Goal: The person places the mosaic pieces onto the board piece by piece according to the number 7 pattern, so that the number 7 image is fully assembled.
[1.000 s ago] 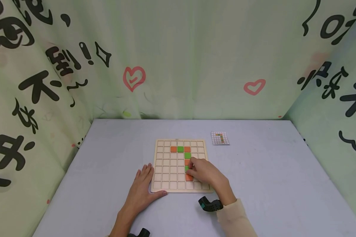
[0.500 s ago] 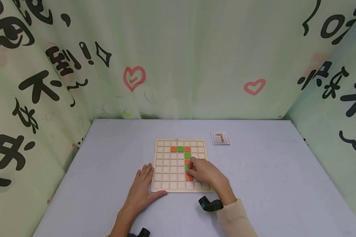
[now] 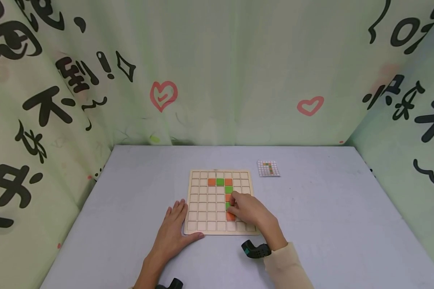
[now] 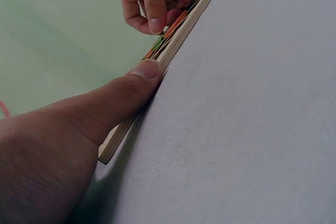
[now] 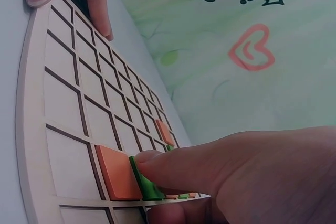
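Note:
A wooden grid board (image 3: 206, 206) lies flat on the table, bearing orange and green square tiles in a row and a column that form a 7-like shape. My right hand (image 3: 252, 209) is over the column's lower part, its thumb and fingertips pinching a green tile (image 5: 148, 186) in its cell. Just nearer than that lies an orange tile (image 5: 118, 173), the column's lowest. My left hand (image 3: 170, 233) rests at the board's near left corner, fingers straight along the left side and thumb (image 4: 144, 72) on the front edge. The right fingers partly cover the green tile.
A small printed card (image 3: 269, 168) with a coloured grid pattern lies beyond the board's right side. The table (image 3: 322, 208) has a pale cloth. Green curtains (image 3: 238, 72) with writing and hearts enclose its back and sides. Each wrist carries a black device (image 3: 256, 249).

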`<state>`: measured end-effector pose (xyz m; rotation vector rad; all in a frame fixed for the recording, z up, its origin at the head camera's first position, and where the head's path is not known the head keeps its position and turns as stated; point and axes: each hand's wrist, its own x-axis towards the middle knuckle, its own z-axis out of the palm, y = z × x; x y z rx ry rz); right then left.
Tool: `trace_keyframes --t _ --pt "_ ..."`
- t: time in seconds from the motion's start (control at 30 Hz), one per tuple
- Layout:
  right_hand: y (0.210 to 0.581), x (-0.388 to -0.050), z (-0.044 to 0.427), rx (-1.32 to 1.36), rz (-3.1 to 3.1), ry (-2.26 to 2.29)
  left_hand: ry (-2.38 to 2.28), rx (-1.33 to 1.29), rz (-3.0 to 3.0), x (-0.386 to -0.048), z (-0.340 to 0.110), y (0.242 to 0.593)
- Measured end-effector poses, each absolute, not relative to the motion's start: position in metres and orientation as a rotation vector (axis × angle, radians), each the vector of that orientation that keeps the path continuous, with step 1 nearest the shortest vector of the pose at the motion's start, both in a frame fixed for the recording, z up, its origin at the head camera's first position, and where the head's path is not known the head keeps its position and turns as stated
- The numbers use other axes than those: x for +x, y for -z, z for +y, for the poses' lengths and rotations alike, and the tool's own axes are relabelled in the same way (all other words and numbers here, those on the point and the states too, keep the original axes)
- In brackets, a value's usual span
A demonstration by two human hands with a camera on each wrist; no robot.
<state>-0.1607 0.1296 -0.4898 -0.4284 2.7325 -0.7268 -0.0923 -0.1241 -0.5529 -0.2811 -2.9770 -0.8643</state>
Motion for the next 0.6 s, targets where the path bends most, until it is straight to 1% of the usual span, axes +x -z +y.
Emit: trace_keyframes --t 0.6 --pt "0.4945 -0.1612 0.1277 -0.425 2.751 0.719 0.850 -0.274 -2.979 -0.0921 -0.1235 0.5521"
